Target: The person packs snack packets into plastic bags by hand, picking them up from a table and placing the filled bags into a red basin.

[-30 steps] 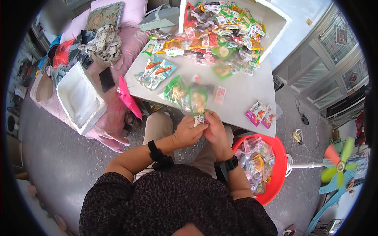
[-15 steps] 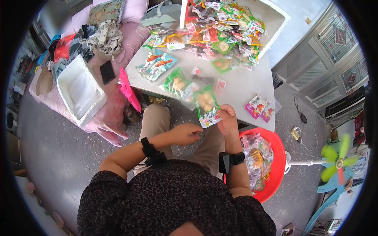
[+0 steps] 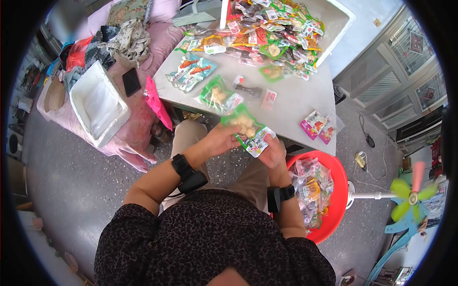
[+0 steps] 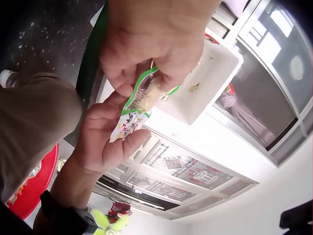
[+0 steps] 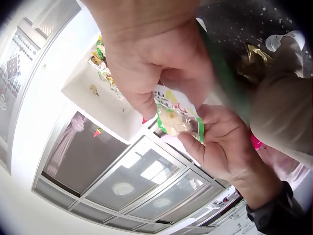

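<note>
Both hands hold one green-edged snack packet [image 3: 243,125] with pale round pieces behind its clear window, just off the table's front edge. My left hand [image 3: 222,139] pinches its windowed end, thumb on the window. The white printed end is pinched by my right hand [image 3: 273,151], thumb on top. In the left wrist view the packet [image 4: 139,102] spans the two hands; the right wrist view shows its window [image 5: 171,120] between them. Just beyond lies a similar green packet [image 3: 217,94] on the table [image 3: 291,105].
A heap of mixed snack packets [image 3: 267,35] spills from a white foam box [image 3: 341,26] at the back. Blue packets [image 3: 191,71] lie left, purple ones [image 3: 315,126] right. A red tub [image 3: 338,190] of packets stands by my right arm, near a turning fan [image 3: 414,196].
The left hand let go of the packet's printed end and drew back, while the right hand kept it. Now the left hand grips the windowed end, and the packet is tilted.
</note>
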Demonstrator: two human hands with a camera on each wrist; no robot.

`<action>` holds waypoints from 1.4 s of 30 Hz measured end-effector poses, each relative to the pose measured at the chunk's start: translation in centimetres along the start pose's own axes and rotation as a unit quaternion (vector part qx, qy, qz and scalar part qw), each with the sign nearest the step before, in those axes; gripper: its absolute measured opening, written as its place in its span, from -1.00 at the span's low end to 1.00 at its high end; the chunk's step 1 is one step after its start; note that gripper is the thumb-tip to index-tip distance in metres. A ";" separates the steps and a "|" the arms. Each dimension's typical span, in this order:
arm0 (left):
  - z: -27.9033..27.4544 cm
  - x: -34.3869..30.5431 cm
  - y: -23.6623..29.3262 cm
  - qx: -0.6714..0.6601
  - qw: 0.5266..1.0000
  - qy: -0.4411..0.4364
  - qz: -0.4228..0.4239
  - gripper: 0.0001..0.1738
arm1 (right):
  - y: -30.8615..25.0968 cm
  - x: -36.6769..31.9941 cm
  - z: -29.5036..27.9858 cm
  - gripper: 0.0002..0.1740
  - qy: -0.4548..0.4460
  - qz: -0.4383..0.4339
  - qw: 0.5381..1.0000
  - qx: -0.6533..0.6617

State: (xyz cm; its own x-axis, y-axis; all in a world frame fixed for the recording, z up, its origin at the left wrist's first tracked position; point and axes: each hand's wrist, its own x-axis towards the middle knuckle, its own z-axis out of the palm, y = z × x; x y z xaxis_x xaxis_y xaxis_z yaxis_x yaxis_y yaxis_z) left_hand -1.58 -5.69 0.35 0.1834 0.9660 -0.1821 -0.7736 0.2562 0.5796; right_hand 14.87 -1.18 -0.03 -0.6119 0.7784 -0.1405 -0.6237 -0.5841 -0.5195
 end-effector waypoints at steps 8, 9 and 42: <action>-1.5 1.3 -1.7 0.283 0.959 0.021 0.017 -0.72 | -0.3 0.3 -3.1 -0.69 0.066 -0.052 0.991 -0.104; -1.6 1.5 -1.7 0.347 0.938 -0.002 0.021 -0.75 | -0.9 0.2 -3.4 -0.68 0.063 -0.063 0.992 -0.090; -0.6 3.1 0.9 0.830 0.425 0.141 0.334 -0.93 | -2.3 5.2 -3.6 -0.66 0.041 0.022 0.995 -0.085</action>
State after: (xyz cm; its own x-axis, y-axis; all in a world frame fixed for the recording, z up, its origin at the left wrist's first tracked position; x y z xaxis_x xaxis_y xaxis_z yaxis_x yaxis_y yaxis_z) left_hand -2.07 -2.50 -0.14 -0.0025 0.8594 0.5113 0.9393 -0.1734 0.2960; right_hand 14.80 5.05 -2.59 -0.5903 0.7736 -0.2304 -0.5015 -0.5751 -0.6463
